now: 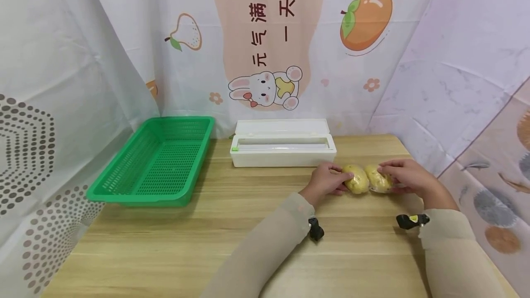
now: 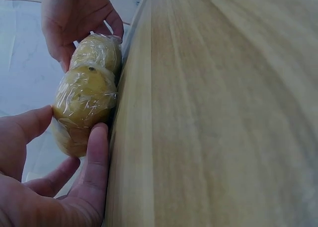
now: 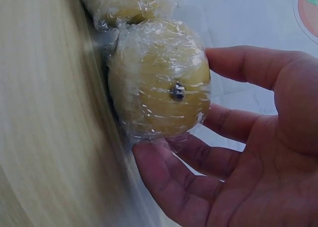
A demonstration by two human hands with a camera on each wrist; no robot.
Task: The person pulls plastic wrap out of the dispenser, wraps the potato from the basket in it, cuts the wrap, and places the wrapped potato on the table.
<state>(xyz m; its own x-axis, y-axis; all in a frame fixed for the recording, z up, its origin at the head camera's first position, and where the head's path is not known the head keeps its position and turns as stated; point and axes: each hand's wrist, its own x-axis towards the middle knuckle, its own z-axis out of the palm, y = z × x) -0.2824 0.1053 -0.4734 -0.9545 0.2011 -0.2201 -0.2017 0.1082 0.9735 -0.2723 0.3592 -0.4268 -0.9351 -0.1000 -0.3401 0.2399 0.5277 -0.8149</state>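
Two round yellow fruits in clear cling film rest side by side on the right of the table. My left hand (image 1: pixel 325 180) holds the left wrapped fruit (image 1: pixel 357 182) between thumb and fingers. Around the right wrapped fruit (image 1: pixel 377 179), my right hand (image 1: pixel 410 176) curls its thumb and fingers from the far right side. A dark spot marks the right fruit (image 3: pixel 164 83) in the right wrist view, where the film looks wrinkled. In the left wrist view the left fruit (image 2: pixel 87 95) is nearer and touches the other one.
Behind the hands stands a white cling film dispenser (image 1: pixel 283 158) with its lid raised and a roll inside. A green perforated basket (image 1: pixel 186 192) sits at the back left of the wooden table (image 1: pixel 165 247). Printed curtains (image 1: pixel 182 82) hang around the table.
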